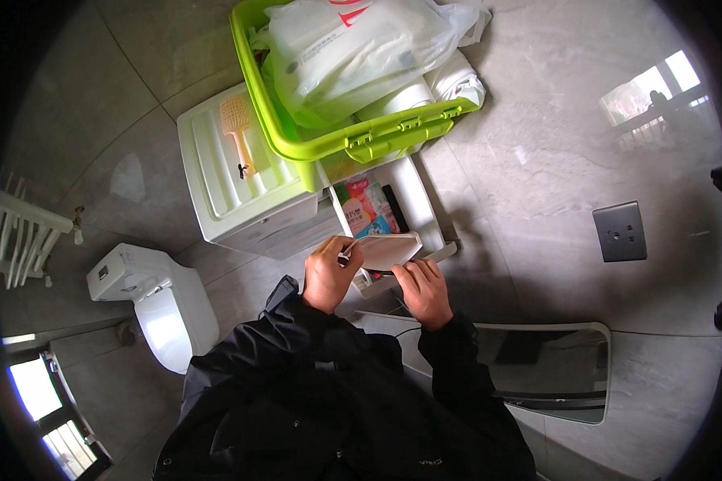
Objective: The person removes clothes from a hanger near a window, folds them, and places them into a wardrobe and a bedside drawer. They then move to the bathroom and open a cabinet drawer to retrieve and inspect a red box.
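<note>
A pale, flat, box-like case (390, 251) is between my hands, above the front of a pulled-out white drawer (420, 195). My left hand (330, 270) pinches its left end with thumb and fingers. The fingers of my right hand (424, 291) curl at its lower right edge; what they grip underneath is hidden. Inside the drawer lie a colourful printed plastic packet (364, 207) and a black narrow object (395, 207). Something red shows under the case.
On the white drawer cabinet (207, 180) rest a hairbrush (237, 129) and a green bin (289, 150) with a plastic bag (361, 66) and white rolls. A toilet (174, 318) stands left, a framed mirror (547, 373) lower right, a wall socket (620, 231) right.
</note>
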Tool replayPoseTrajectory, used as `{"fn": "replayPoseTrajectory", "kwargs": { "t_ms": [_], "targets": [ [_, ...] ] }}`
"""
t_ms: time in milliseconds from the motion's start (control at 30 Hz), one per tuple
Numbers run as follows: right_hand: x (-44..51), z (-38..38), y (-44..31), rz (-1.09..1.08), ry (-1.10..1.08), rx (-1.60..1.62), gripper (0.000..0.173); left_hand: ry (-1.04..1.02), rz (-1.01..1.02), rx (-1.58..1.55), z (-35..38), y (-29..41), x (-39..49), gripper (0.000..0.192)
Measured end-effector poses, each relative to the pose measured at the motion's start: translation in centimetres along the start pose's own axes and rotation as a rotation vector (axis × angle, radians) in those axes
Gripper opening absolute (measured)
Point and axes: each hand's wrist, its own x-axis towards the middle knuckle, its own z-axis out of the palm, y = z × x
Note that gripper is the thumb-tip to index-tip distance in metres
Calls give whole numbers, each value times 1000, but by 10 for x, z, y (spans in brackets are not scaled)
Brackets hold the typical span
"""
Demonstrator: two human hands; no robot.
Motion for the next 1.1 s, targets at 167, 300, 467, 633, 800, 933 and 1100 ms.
{"fn": "replayPoseTrajectory", "kwargs": {
  "t_ms": [167,300,467,633,800,933,1100],
  "targets": [
    [7,0,-1,-62,-28,-53,25,-122,-41,40,-5,0,3,18],
    [16,0,-3,-87,-41,-38,20,-198,58,138,-13,7,7,34],
    [26,-5,-16,-88,-29,-24,18,-323,447,493,-37,20,9,39],
    [30,-6,-47,-209,-55,34,26,-222,333,358,-58,22,-2,39],
    [5,-9,-34,-112,55,139,31,0,111,590,-111,12,-26,18],
    [-21,10,10,516,363,248,13,234,-109,467,-164,5,-43,11],
    [-33,60,75,1048,538,682,16,137,-238,475,-185,-3,-52,10]
  ]
}}
